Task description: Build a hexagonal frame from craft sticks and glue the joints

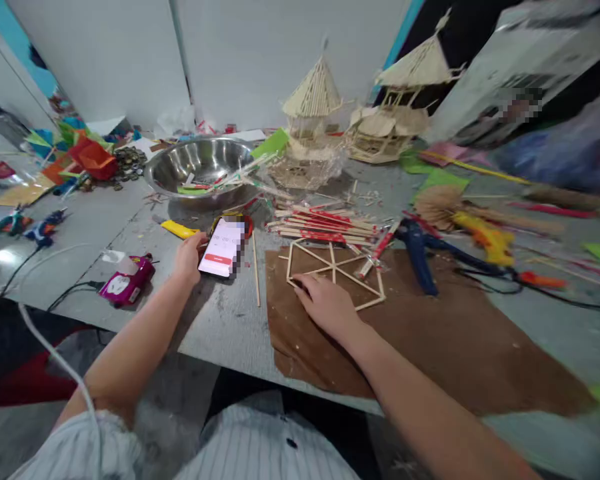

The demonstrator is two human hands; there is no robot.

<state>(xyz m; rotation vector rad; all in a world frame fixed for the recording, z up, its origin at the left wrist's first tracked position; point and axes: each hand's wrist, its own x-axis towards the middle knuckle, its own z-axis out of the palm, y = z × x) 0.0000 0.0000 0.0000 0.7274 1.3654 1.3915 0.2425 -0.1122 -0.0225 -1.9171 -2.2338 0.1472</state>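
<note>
My left hand (190, 257) grips the left edge of a smartphone (222, 248), whose lit screen shows a timer and a red button. My right hand (329, 305) reaches over a hexagonal frame of wooden sticks with spokes (333, 265), its curled fingers closed at the frame's left corner. That frame lies on a brown sheet (430, 353). A single stick (257, 270) rests between the phone and the sheet. Behind the frame lies a pile of chopsticks in red-and-clear wrappers (325, 223), and one wrapped pair (379, 250) overlaps the frame's right side.
A steel bowl (205, 160) stands behind the phone, near a yellow cutter (180, 229). Two stick-built pavilions (314, 93) stand at the back. Blue pliers-like clamp (420, 257) and yellow glue gun (485, 237) lie right. At left are a purple device (125, 283) and a white cable (55, 353).
</note>
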